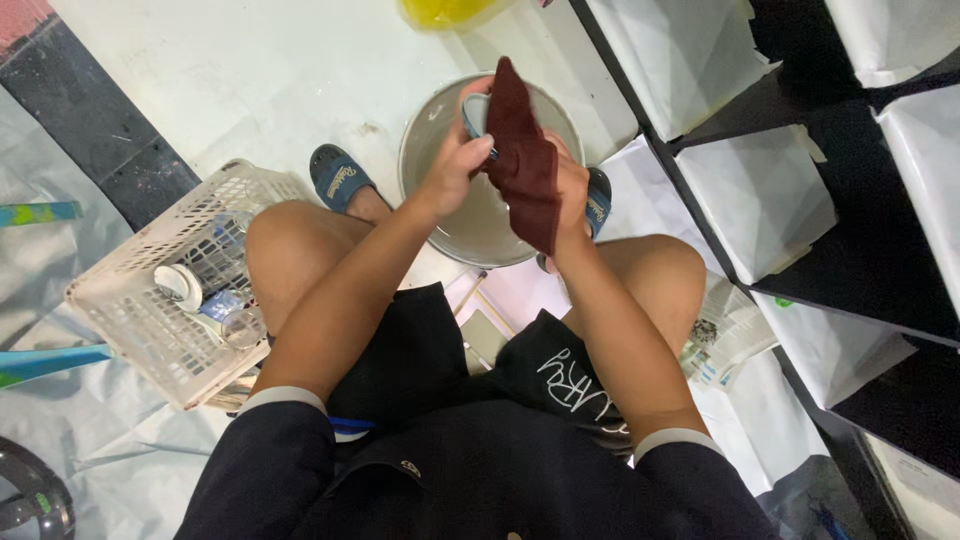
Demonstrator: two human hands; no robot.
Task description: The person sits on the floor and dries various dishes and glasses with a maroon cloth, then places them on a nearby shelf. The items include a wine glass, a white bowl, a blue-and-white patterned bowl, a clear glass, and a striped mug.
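My left hand (452, 168) has its fingers curled around a small grey cup (476, 113), and my right hand (570, 190) is clenched on a dark red cloth (522, 160) that drapes over the cup's side. Both sit directly above the round metal basin (440, 215) on the floor, which I use as my marker. I judge the cup could slip from the left grip if the cloth drags hard across it; it would drop into the basin. Left of the basin stands a white plastic basket (130, 310) holding glasses, close by my knee, so a wide elbow swing could knock it. Right of the basin, dark shelving (700, 215) with white-wrapped parcels crowds in. Open floor lies beyond the basin, toward a yellow object (440, 10).
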